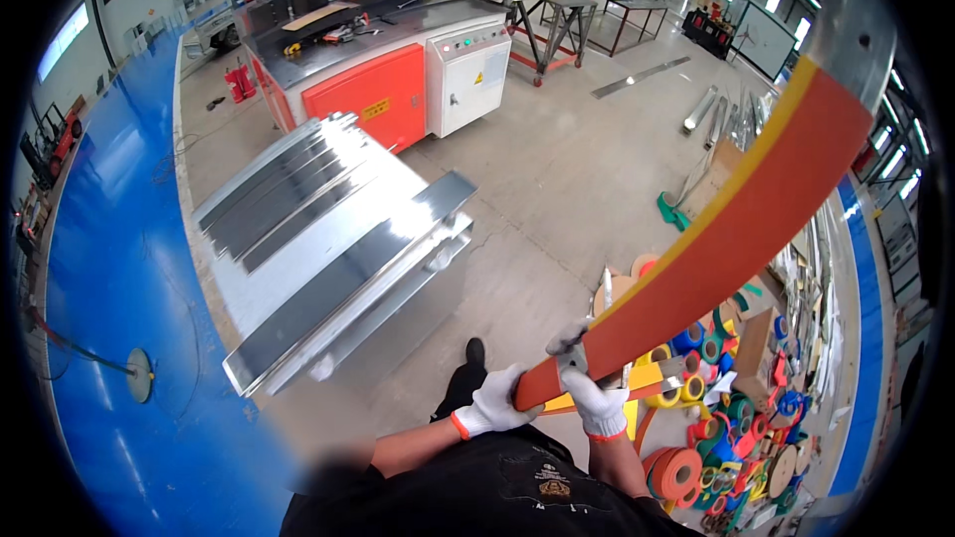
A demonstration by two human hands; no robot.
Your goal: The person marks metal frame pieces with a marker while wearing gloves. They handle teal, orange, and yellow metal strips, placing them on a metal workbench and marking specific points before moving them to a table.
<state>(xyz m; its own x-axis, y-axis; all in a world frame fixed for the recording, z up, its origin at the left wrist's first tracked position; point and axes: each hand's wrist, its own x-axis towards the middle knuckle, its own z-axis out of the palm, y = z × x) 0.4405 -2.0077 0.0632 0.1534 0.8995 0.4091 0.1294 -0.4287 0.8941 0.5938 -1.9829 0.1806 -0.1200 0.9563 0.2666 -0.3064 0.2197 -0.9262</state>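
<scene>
Both my hands wear white gloves with orange cuffs. My left hand [497, 402] is closed round the near end of a long metal strip [716, 229], which has an orange-red face and a yellow edge. My right hand [597, 402] grips the same strip a little farther along, its thumb on the face. The strip slants up to the right and ends in bare metal with a small hole. Beneath it, a yellow and orange piece [647, 378] with a bare metal end shows partly. A grey shape [567, 338] touches the strip's far edge; I cannot tell what it is.
To the left, metal profiles [348, 288] lie on a pale-topped stand. An orange and white machine [398, 80] stands beyond it. Many coloured tape rolls [736, 418] and a cardboard box [758, 358] crowd the floor on the right. Farther off are steel tables [557, 15].
</scene>
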